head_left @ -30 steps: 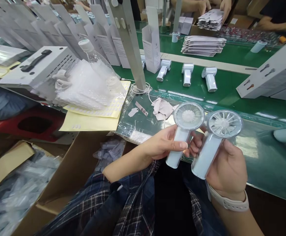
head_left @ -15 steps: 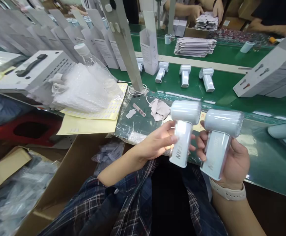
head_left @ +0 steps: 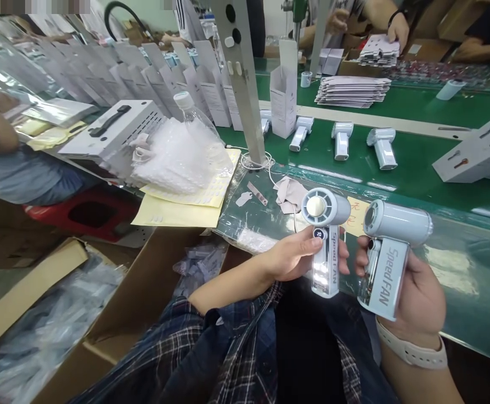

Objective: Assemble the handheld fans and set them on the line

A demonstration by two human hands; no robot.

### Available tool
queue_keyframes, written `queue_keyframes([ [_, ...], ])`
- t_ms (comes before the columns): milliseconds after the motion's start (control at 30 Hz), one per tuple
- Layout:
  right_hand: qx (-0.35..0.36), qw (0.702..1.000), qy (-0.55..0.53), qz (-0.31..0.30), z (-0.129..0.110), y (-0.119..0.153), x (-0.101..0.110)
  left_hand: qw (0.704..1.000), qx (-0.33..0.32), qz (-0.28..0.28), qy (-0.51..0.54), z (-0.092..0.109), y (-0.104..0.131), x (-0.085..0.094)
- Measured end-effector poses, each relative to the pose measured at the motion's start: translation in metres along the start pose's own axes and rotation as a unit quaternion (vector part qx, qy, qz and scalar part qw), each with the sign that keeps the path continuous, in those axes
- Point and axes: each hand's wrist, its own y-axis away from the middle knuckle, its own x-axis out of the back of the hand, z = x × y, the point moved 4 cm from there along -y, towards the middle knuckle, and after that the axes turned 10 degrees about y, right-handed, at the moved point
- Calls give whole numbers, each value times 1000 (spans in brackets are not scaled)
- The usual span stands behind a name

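The left hand's point(head_left: 297, 255) fingers grip the left fan point(head_left: 329, 261), thumb at its round display; the right hand's point(head_left: 424, 300) curl around the right fan point(head_left: 390, 258). Both fans hang apart over the near worktable point(head_left: 472, 308). Best keep fingertips clear of display and vents, and heads from knocking.

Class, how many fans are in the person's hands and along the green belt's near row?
6: fan in the left hand; fan in the right hand; three fans right of the upright white box; another fan partly showing between it and metal post. Others may be hidden.
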Motion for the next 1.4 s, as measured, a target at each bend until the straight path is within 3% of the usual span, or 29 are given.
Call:
queue_keyframes([
  [333, 9, 1000, -15, -19, 7, 1, 4, 995, -27, -24, -96, -1, 2, 2],
  [500, 5, 1000, -9, -25, 11, -1, 7, 996, -6, -60, -68, -3, 5, -1],
  [733, 0, 999, -1, -42, 15, -1, 9, 994, -16, -63, -85, -8, 5, 4],
  [967, 21, 998, -2, -52, 15, 0, 5, 999, -5, -14, -34, 0, 4, 0],
  [1133, 78, 994, 21, -80, 13, 5, -2, 999, 42, -23, -15, -4, -1, 1],
  [1300, 62, 995, 46, -68, 15, 7, 1, 994, 93, 12, 54, -14, -2, 7],
  [1400, 46, 993, 46, -97, 15, 8, 1, 992, 97, 19, 77, -18, -2, 6],
])
